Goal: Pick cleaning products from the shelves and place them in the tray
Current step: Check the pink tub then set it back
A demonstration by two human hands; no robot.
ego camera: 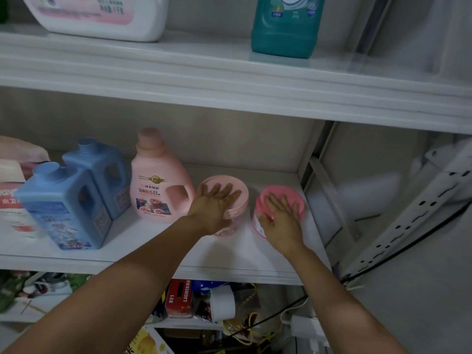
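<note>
On the middle shelf [158,241], the left hand [214,203] lies flat with fingers spread on the pale pink jar [240,183], at 3 o'clock from the pink bottle [155,190]. The right hand [279,218] rests, fingers straight, on the darker pink jar [273,190], at 3 o'clock from the first

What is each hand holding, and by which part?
Nothing is gripped. The left hand lies flat on the pale pink jar's lid, the right hand on the darker pink jar's lid; both stand on the shelf.
</note>
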